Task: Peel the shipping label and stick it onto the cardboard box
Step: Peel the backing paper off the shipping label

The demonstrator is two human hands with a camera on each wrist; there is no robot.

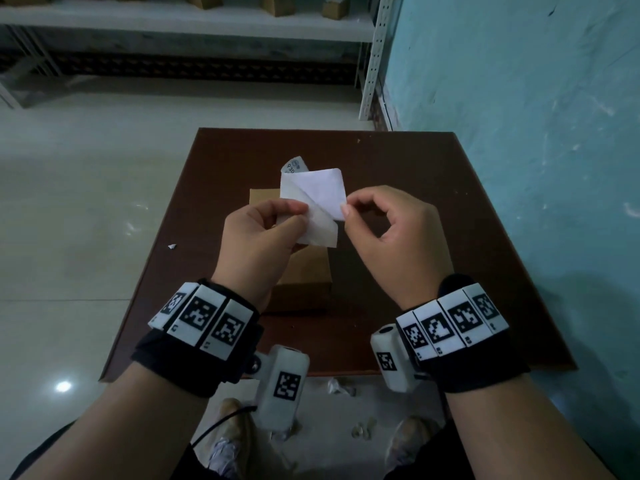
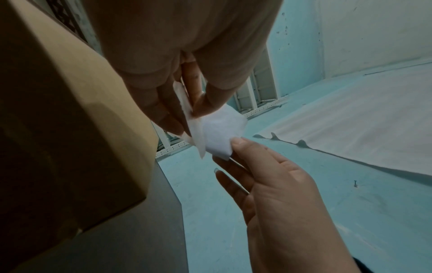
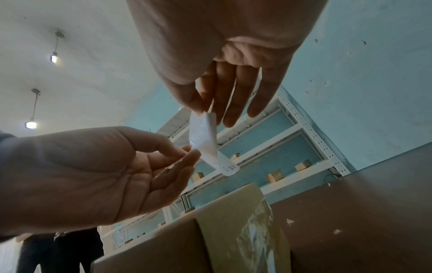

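Note:
A white shipping label is partly peeled from its glossy backing sheet, and a printed corner curls up behind. My left hand pinches the backing at its left edge. My right hand pinches the peeled label corner between thumb and forefinger. Both hover above a brown cardboard box on the dark brown table. In the left wrist view the label spans between the two hands beside the box. The right wrist view shows the label hanging over the taped box top.
A teal wall runs along the table's right side. White shelving with small cartons stands at the back. Paper scraps lie on the floor by my feet. Another person stands behind the box.

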